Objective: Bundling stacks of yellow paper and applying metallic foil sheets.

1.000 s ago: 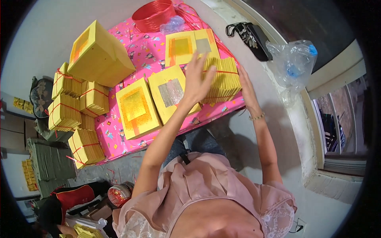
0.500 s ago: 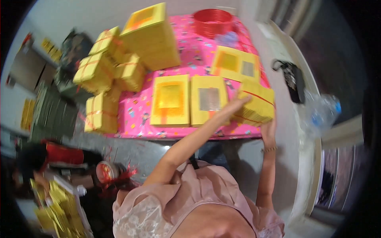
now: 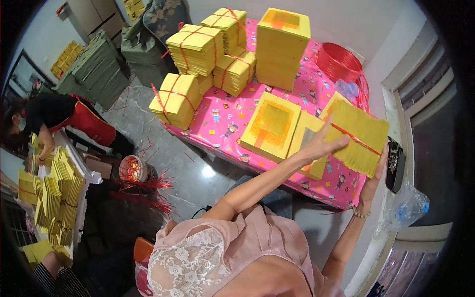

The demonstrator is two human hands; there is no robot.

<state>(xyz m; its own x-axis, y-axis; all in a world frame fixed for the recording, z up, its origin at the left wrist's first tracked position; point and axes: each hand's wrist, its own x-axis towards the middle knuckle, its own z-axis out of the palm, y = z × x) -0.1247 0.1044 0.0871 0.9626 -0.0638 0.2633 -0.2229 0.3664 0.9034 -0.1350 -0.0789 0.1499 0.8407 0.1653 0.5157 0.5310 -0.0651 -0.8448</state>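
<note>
A bundle of yellow paper (image 3: 360, 124) with a red strap across its middle is held up over the right end of the pink table. My left hand (image 3: 321, 143) grips its left side, thumb laid over the near face. On the opposite edge my right hand (image 3: 373, 178) clasps the bundle, a beaded bracelet on that wrist; part of its fingers is hidden behind the paper. Just left of the bundle lie a yellow paper stack (image 3: 271, 127) with an orange and gold square on top and another stack (image 3: 307, 129) with a silver patch, partly covered by my left arm.
Red-strapped yellow bundles (image 3: 195, 47) and a tall yellow stack (image 3: 282, 54) stand at the back of the pink patterned table (image 3: 222, 133). A red coil of strapping (image 3: 339, 62) sits behind. Leftward, a person (image 3: 64, 121) and another's hand (image 3: 51, 262) handle yellow paper beside a bucket (image 3: 136, 169).
The view has swung left, so the table appears farther right and more of the room shows. The held bundle has been tipped, with its broad strapped side now facing up.
</note>
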